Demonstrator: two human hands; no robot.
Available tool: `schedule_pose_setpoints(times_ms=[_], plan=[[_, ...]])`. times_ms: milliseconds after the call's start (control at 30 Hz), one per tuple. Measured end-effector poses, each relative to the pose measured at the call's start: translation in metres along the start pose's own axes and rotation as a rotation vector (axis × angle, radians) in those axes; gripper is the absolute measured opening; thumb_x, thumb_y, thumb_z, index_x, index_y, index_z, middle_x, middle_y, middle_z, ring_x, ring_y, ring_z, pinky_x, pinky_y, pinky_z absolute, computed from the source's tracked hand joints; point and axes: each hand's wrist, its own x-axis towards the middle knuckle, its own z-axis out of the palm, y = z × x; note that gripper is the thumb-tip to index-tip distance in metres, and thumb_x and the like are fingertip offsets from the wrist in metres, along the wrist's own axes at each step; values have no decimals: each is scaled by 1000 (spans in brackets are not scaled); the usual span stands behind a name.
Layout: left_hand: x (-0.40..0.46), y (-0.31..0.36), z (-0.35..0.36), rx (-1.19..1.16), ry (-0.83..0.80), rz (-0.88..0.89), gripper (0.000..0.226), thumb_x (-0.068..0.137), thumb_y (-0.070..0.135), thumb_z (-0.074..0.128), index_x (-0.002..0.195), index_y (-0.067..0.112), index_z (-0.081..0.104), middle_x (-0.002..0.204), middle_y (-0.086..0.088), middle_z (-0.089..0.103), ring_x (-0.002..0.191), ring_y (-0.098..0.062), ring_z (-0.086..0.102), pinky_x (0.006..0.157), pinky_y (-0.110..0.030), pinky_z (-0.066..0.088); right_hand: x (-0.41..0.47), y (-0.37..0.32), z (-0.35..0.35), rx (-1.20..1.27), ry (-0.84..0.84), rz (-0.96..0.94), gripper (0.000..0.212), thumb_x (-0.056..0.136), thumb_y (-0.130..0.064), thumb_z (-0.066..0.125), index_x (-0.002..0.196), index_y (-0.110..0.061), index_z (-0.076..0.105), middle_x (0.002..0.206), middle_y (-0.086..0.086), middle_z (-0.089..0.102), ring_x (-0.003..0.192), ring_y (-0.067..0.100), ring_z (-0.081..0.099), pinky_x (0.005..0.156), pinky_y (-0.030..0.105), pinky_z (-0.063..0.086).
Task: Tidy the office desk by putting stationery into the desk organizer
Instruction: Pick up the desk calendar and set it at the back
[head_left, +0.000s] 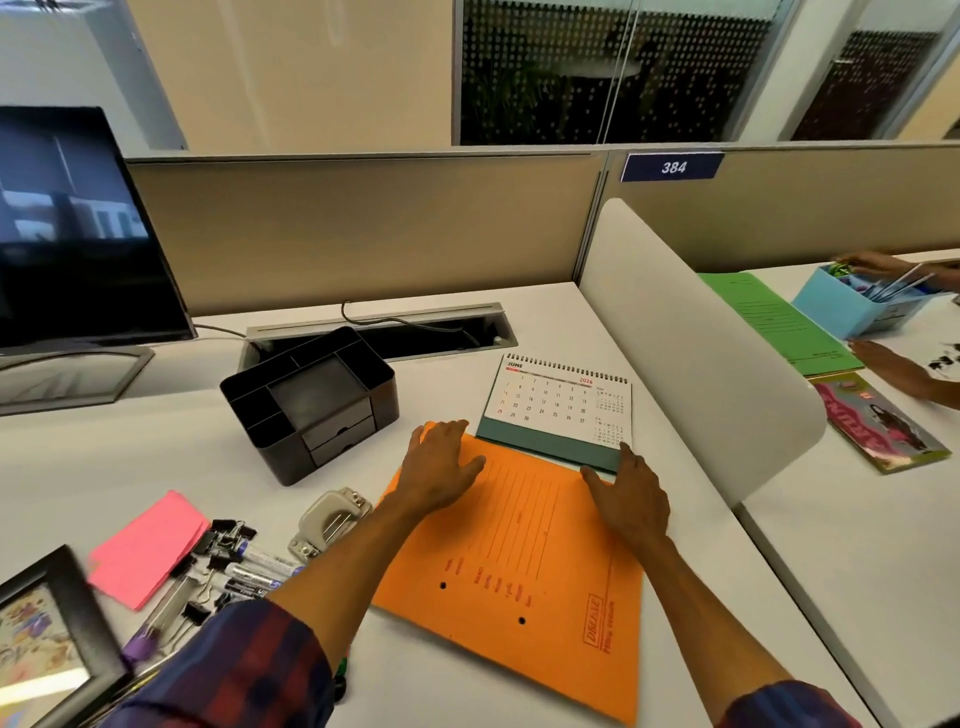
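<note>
Both flat hands, left hand (441, 462) and right hand (631, 499), are pressed on the orange folder (519, 571) (stationery untouched); the empty organizer (311, 400) is likely filled next.

Surface (467, 322): smooth matt white laminate. Desk organizer (311, 400): black matt plastic (faint sheen on walls). Orange folder (519, 571): matt card, printed. Calendar (561, 400): white paper, metal spiral binding, teal card base. Sticky notes (148, 545): pink matt paper. Hole punch (332, 519): shiny metal, pale plastic. Binder clips (228, 532): black metal. Monitor (78, 228): glossy screen. Partition (363, 228): beige cloth. Sleeve (249, 670): checked cloth.
</note>
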Motion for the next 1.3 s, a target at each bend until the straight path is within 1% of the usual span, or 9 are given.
schedule_pose_setpoints(times_ms=[200, 367, 467, 567, 667, 833, 933, 1133, 1300], plan=[[20, 9, 14, 22, -133, -41, 76, 96, 51, 47, 155, 15, 15, 160, -7, 22, 148, -23, 19, 121, -43, 5, 6, 1, -8, 148, 62, 31, 71, 90, -48, 60, 146, -15, 34, 141, 11, 50, 125, 32, 49, 101, 48, 45], [28, 18, 21, -23, -133, -33, 72, 95, 49, 50, 152, 13, 24, 152, -8, 38, 139, -24, 35, 120, -44, 17, 16, -4, -21, 388, 101, 148, 54, 93, -38, 61, 137, -8, 48, 131, 13, 59, 119, 31, 54, 95, 41, 45], [32, 23, 20, -117, -50, -47, 57, 94, 38, 54, 143, 12, 39, 137, -9, 53, 123, -25, 49, 108, -40, 37, 27, -3, -23, 553, 116, 255, 45, 93, -27, 62, 130, -1, 56, 126, 16, 62, 112, 32, 58, 95, 40, 46], [41, 28, 14, -316, 13, -120, 42, 94, 28, 55, 131, 9, 52, 123, -7, 60, 110, -25, 56, 87, -34, 49, 35, -1, -24, 637, 57, 288, 27, 94, -13, 59, 118, -1, 64, 119, 17, 65, 93, 22, 57, 81, 31, 48], [50, 32, 8, -517, -35, -234, 37, 95, 14, 57, 131, 6, 53, 127, -10, 60, 111, -25, 57, 88, -33, 50, 41, -3, -30, 758, -26, 312, 33, 94, -2, 55, 127, -4, 59, 121, 14, 62, 100, 20, 54, 83, 30, 48], [58, 31, 8, -580, -76, -304, 38, 96, 10, 55, 134, 4, 50, 132, -15, 57, 117, -28, 54, 92, -32, 48, 51, -2, -33, 836, -112, 342, 39, 94, 2, 52, 132, -7, 52, 127, 15, 57, 105, 22, 52, 84, 30, 50], [59, 29, 7, -591, -53, -325, 39, 96, 6, 55, 133, 4, 47, 132, -16, 54, 116, -26, 52, 87, -28, 46, 53, -2, -33, 859, -113, 321, 42, 95, 2, 51, 136, -9, 47, 130, 14, 55, 109, 22, 51, 92, 35, 50], [62, 31, 2, -588, 28, -337, 37, 89, 4, 65, 124, 5, 51, 129, -13, 54, 118, -27, 52, 84, -27, 47, 58, -4, -36, 902, -51, 246, 45, 94, 4, 53, 132, -18, 45, 132, 12, 55, 111, 19, 51, 92, 34, 50], [70, 39, -3, -594, 41, -286, 48, 86, -3, 65, 129, 6, 47, 131, -13, 54, 120, -26, 52, 91, -32, 51, 62, -10, -38, 925, -47, 204, 44, 92, 8, 54, 125, -19, 44, 122, 7, 58, 108, 17, 53, 80, 24, 49]])
